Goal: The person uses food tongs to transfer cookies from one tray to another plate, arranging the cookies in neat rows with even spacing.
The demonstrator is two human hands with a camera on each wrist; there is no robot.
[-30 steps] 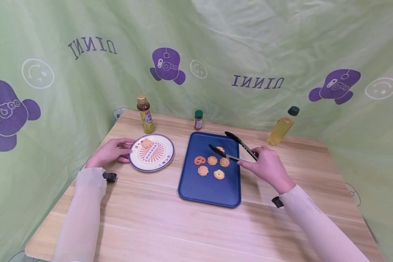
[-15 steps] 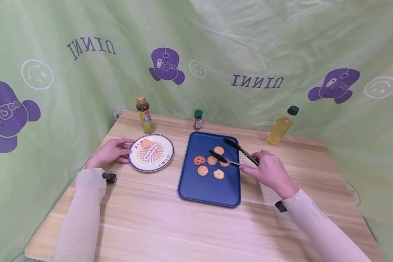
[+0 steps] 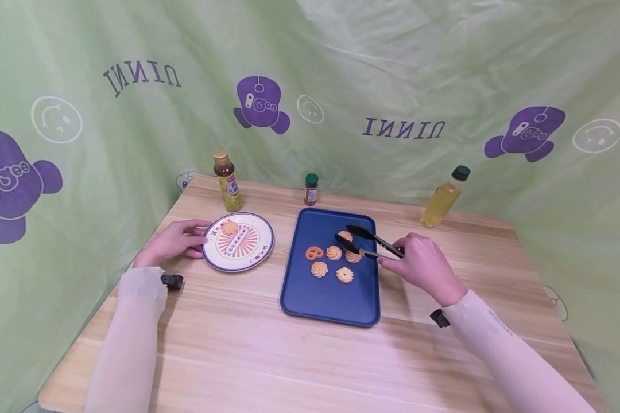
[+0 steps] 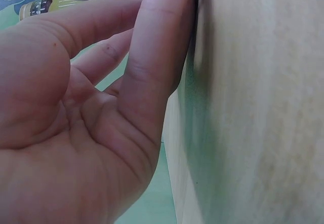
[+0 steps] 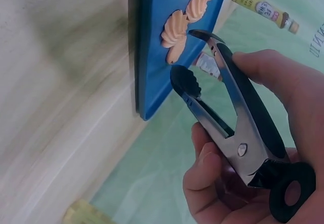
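- The right hand (image 3: 421, 265) grips the tongs (image 3: 368, 241) over the blue tray (image 3: 330, 301), long axis pointing up-left, tips seemingly around the far cookie (image 3: 345, 236).
- The left hand (image 3: 173, 241) rests with relaxed fingers touching the plate (image 3: 260, 248), left of the tray.

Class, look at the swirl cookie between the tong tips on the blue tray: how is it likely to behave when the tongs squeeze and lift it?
The cookie looks small and thin, so probably light. Its piped ridges suggest a brittle bake that may crumble if the tongs in the right hand squeeze hard. It lies flat on the tray, so rolling seems unlikely.
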